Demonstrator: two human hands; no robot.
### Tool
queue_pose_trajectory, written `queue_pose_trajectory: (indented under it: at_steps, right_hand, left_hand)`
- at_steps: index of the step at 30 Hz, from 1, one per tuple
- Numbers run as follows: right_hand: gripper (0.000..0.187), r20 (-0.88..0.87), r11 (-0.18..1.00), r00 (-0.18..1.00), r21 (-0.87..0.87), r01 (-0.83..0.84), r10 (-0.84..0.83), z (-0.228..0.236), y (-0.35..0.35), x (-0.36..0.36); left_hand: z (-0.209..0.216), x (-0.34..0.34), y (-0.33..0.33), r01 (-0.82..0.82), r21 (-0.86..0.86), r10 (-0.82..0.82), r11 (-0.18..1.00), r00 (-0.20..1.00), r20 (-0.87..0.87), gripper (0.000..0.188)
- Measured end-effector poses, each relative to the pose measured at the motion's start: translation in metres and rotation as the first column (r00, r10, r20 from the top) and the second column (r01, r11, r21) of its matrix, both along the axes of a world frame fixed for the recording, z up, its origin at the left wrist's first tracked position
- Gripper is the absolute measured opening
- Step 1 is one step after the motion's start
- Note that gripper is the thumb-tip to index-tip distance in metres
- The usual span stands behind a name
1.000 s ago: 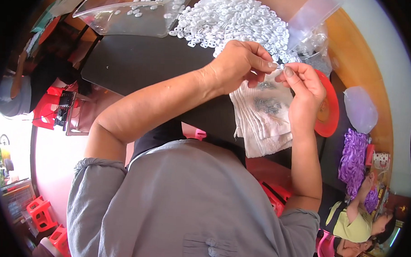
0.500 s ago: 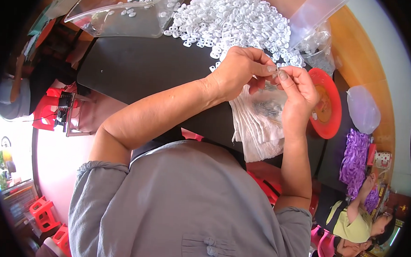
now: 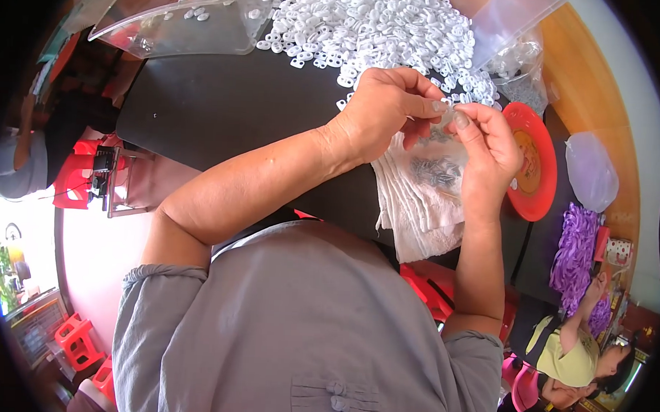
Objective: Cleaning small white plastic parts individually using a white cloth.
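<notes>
My left hand [image 3: 388, 110] and my right hand [image 3: 490, 146] meet fingertip to fingertip at the near edge of a heap of small white oval plastic pieces with holes [image 3: 380, 26]. Each hand is closed in a pinch of thumb and forefinger. A tiny pale thing shows between the fingertips, too small and covered to name. Under the hands lies a folded whitish cloth [image 3: 416, 223]. On it is a clear plastic bag or sheet with a cluster of small grey, metallic-looking bits [image 3: 439, 172].
A dark table [image 3: 217, 104] carries a clear plastic bin [image 3: 197, 45] at far left. To my right are a red round dish [image 3: 541, 191], a whitish translucent bag [image 3: 591, 171] and purple ribbon strips [image 3: 576, 247]. A person in a yellow-green top [image 3: 568, 359] sits at lower right.
Both pinches remain close together; my right hand has shifted slightly right, opening a small gap between the fingertips. The view has moved a little, so the dish and cloth appear farther right.
</notes>
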State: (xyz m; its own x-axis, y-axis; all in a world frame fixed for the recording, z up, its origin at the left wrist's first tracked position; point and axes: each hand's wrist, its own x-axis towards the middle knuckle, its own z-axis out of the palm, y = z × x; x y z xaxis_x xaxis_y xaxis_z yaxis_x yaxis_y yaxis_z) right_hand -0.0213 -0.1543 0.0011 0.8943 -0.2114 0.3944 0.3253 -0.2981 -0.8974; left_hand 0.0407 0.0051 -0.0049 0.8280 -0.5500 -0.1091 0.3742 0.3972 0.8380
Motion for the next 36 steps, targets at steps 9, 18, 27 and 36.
queue_pose_trajectory:
  at_steps: [9, 18, 27, 36]
  right_hand:
    - [0.006, 0.046, 0.996, 0.999, -0.085, 0.003, 0.000, -0.002, 0.001, 0.000]
    - [0.003, 0.020, 0.979, 1.000, -0.206, -0.011, 0.016, 0.003, 0.002, -0.005]
    - [0.008, -0.045, 0.994, 0.997, -0.088, -0.069, 0.066, 0.002, 0.008, -0.007]
    - [0.007, 0.021, 0.961, 0.999, -0.277, -0.017, 0.024, 0.008, -0.001, -0.007]
  left_hand:
    - [0.002, -0.006, -0.001, -0.026, 0.067, 0.021, 0.997, 0.997, 0.071, 0.007]
    - [0.003, -0.013, 0.002, -0.082, 0.206, 0.025, 0.975, 0.964, 0.265, 0.008]
    - [0.003, -0.009, 0.004, -0.052, 0.158, 0.030, 0.986, 0.990, 0.141, 0.010]
    - [-0.002, -0.006, 0.002, -0.023, 0.073, 0.019, 0.997, 0.999, 0.048, 0.010]
